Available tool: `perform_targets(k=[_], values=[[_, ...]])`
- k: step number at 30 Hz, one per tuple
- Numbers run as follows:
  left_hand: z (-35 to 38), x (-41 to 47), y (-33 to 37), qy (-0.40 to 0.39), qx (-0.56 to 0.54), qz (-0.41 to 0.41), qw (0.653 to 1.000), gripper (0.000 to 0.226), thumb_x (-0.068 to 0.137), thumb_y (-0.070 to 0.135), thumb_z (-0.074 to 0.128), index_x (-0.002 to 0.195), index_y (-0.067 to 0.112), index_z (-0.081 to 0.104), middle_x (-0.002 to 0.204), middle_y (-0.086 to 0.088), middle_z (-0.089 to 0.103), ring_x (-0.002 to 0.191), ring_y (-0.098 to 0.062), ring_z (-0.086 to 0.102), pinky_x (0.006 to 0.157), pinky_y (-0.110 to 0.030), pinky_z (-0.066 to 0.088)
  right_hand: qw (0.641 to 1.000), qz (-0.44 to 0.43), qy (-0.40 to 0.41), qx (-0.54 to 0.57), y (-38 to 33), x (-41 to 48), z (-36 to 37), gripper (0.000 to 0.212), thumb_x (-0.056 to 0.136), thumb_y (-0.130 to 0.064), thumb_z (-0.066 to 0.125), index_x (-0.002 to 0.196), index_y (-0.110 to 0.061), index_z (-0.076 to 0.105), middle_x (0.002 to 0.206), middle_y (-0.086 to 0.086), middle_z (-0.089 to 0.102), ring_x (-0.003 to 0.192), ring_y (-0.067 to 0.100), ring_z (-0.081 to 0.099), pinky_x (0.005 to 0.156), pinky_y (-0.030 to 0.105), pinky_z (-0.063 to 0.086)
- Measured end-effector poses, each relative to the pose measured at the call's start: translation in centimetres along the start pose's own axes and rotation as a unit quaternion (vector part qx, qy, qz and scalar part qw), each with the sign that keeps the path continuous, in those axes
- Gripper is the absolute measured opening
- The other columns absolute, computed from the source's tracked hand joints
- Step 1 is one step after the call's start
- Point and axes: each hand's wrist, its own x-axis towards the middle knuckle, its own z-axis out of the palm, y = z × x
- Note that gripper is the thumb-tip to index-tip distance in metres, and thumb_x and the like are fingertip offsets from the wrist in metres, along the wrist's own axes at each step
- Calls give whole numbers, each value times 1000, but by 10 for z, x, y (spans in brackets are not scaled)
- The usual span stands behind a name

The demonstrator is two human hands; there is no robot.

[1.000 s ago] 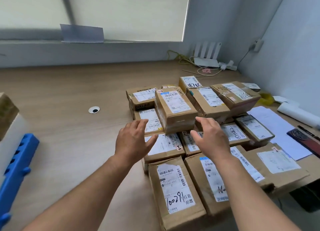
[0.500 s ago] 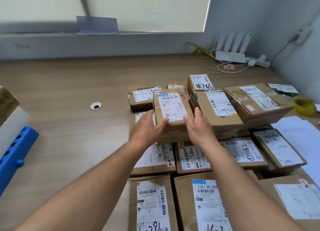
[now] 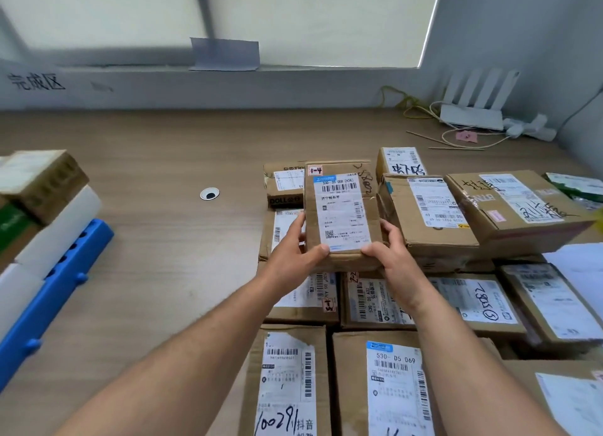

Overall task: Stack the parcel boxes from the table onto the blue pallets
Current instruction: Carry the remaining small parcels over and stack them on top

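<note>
Wooden table loaded with parcels; left hand and right hand both grip the labeled box right of the blue pallet.

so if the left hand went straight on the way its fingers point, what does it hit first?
Likely the DOLL-printed box behind. The left hand grips the held parcel by its left side, fingers pointing away from the person towards that box. Relative height is unclear, so it might pass above.
</note>
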Motion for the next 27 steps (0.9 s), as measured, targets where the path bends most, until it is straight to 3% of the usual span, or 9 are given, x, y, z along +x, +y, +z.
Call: perform_targets(k=[3, 5, 8, 12, 16, 20, 24, 27], values=[[-7, -20, -4, 20, 0, 21, 1000, 70, 92, 18, 58, 147, 35, 19, 118, 12, 57, 109, -5, 56, 87, -22, 49, 998, -52, -24, 2, 5, -10, 0, 66, 77, -32, 66, 135, -35, 34, 128, -3, 49, 107, -1, 54, 85, 21, 47], [-15, -36, -9, 42, 5, 35, 998, 69, 92, 19, 59, 146, 38, 21, 119, 13, 59, 107, -3, 58, 87, -20, 50, 995, -86, -48, 4, 6, -18, 5, 67, 70, -35, 69, 130, -38, 37, 131, -6, 48, 108, -8, 54, 79, 15, 50], [-32, -59, -13, 73, 16, 49, 996, 68, 91, 20, 61, 145, 39, 24, 116, 18, 60, 105, 3, 59, 88, -19, 52, 989, -118, -84, 19, 7, -25, 20, 76, 61, -41, 76, 128, -45, 40, 134, -5, 52, 116, 4, 58, 87, 28, 54], [-61, -87, -16, 116, 38, 58, 991, 68, 91, 17, 61, 143, 42, 25, 119, 17, 59, 109, 1, 58, 87, -20, 52, 980, -138, -138, 27, 2, -28, 51, 82, 56, -41, 75, 127, -53, 38, 134, -7, 54, 118, 11, 57, 92, 35, 54], [-82, -117, -24, 173, 56, 49, 982, 68, 90, 22, 62, 127, 61, 21, 116, 29, 55, 107, 7, 57, 81, -13, 51, 972, -145, -183, 11, -3, -30, 82, 84, 54, -46, 78, 127, -56, 36, 132, -6, 54, 119, 14, 57, 98, 43, 50], [-100, -149, -30, 221, 69, 50, 972, 68, 89, 22, 64, 126, 61, 21, 114, 33, 53, 106, 12, 54, 80, -10, 49, 964, -158, -211, 20, -4, -39, 116, 84, 56, -45, 78, 128, -51, 37, 130, -6, 55, 117, 16, 59, 96, 44, 51], [-131, -182, -34, 238, 80, 43, 967, 70, 87, 28, 64, 138, 48, 20, 116, 30, 51, 106, 14, 52, 77, -5, 46, 963, -172, -205, 12, -9, -54, 155, 76, 53, -46, 76, 118, -60, 40, 116, -16, 61, 107, 4, 61, 83, 24, 54], [-163, -210, -37, 230, 76, 39, 969, 68, 84, 45, 58, 143, 44, 25, 127, 20, 53, 112, 2, 55, 88, -18, 50, 961, -180, -211, 8, -15, -66, 187, 75, 54, -46, 75, 119, -60, 41, 116, -11, 62, 107, 9, 62, 86, 35, 56]])
